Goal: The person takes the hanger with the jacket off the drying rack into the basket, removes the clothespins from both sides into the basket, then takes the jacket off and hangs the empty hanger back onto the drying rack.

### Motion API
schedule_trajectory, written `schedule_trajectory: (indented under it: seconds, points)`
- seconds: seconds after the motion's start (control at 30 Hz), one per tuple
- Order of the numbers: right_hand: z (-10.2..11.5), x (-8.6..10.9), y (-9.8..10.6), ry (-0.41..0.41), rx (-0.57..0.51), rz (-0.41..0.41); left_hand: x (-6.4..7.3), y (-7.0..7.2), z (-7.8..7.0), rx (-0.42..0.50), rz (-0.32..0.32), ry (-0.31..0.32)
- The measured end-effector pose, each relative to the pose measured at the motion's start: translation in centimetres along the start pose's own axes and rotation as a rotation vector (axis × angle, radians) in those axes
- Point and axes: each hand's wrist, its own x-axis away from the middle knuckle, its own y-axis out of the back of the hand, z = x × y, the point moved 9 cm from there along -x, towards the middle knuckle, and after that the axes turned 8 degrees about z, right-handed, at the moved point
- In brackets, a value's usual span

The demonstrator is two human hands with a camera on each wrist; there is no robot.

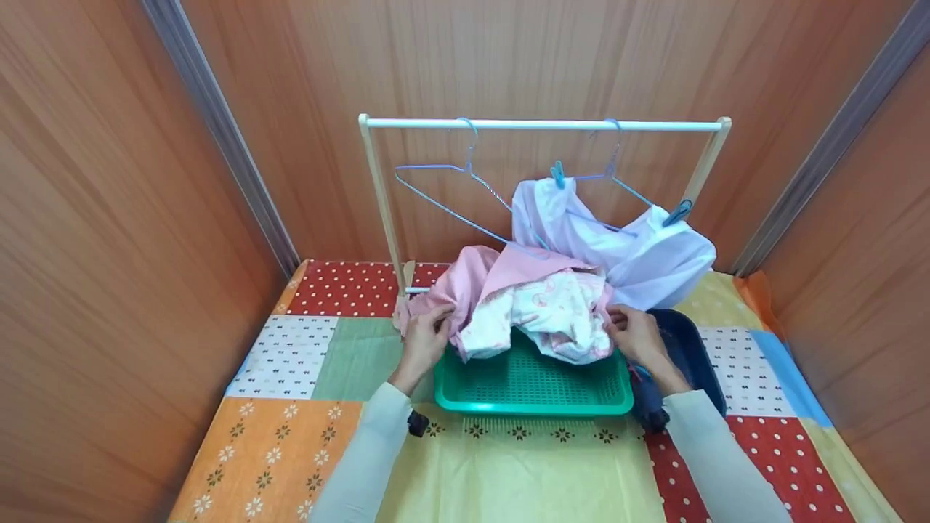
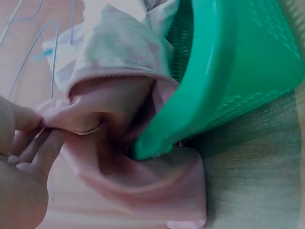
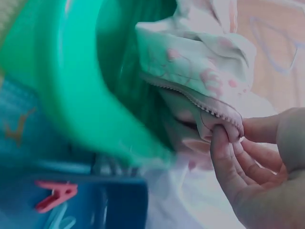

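A pink zip-up jacket (image 1: 538, 263) with a white, pink-printed lining (image 1: 559, 301) lies bunched over the back of a green plastic basket (image 1: 534, 409). My left hand (image 1: 423, 341) pinches its pink edge at the left, and in the left wrist view the cloth drapes over the basket's rim. On the other side my right hand (image 1: 641, 335) pinches the front edge, where the right wrist view shows zipper teeth (image 3: 200, 102) between lining and pink cloth. Just behind the jacket, a bare blue wire hanger (image 1: 445, 209) hangs from the rack's bar (image 1: 538, 125), its lower end overlapping the pink cloth.
A white garment (image 1: 632, 261) hangs on a second hanger, held by two blue clothespins (image 1: 557, 174). Right of the basket is a dark blue tray (image 1: 690, 349) with a red clothespin (image 3: 56, 194) in it. Wooden panels (image 1: 109, 240) enclose the patchwork-covered table (image 1: 276, 450).
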Motion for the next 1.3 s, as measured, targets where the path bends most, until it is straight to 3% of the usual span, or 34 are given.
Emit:
schedule_trajectory:
  seconds: [0.1, 0.2, 0.37, 0.5, 0.63, 0.8, 0.93, 1.07, 1.17, 1.3]
  points:
    - [1.9, 0.2, -1.5, 0.083, 0.011, 0.063, 0.1, -2.2, -1.7, -0.143, 0.146, -0.088]
    - [3.1, 0.4, -3.4, 0.142, 0.063, 0.166, 0.5, -4.8, -2.5, -0.252, 0.333, -0.128]
    - [3.0, 0.9, -6.7, 0.135, 0.204, 0.404, 1.8, -7.9, -1.9, -0.343, 0.596, -0.063]
    - [2.4, 1.3, -7.5, 0.105, 0.247, 0.503, 2.4, -8.1, -1.6, -0.361, 0.657, -0.013]
    - [2.5, 1.0, -6.3, 0.111, 0.255, 0.459, 2.1, -6.3, -1.6, -0.293, 0.584, 0.012]
    - [2.5, 0.4, -3.7, 0.085, 0.201, 0.330, 0.9, -2.3, -0.9, -0.253, 0.370, -0.010]
    - [2.0, -0.5, -2.0, 0.059, 0.160, 0.236, 0.1, 0.8, 1.3, -0.206, 0.178, 0.054]
    - [1.6, -1.8, -0.6, 0.074, 0.151, 0.128, -0.3, 2.5, 4.3, -0.086, 0.041, 0.153]
    - [1.0, -3.0, 0.3, 0.076, 0.144, 0.052, -0.2, 2.6, 6.6, -0.005, 0.006, 0.221]
    - [0.4, -4.8, 0.7, 0.078, 0.163, 0.015, 0.2, 1.7, 9.2, 0.074, 0.045, 0.325]
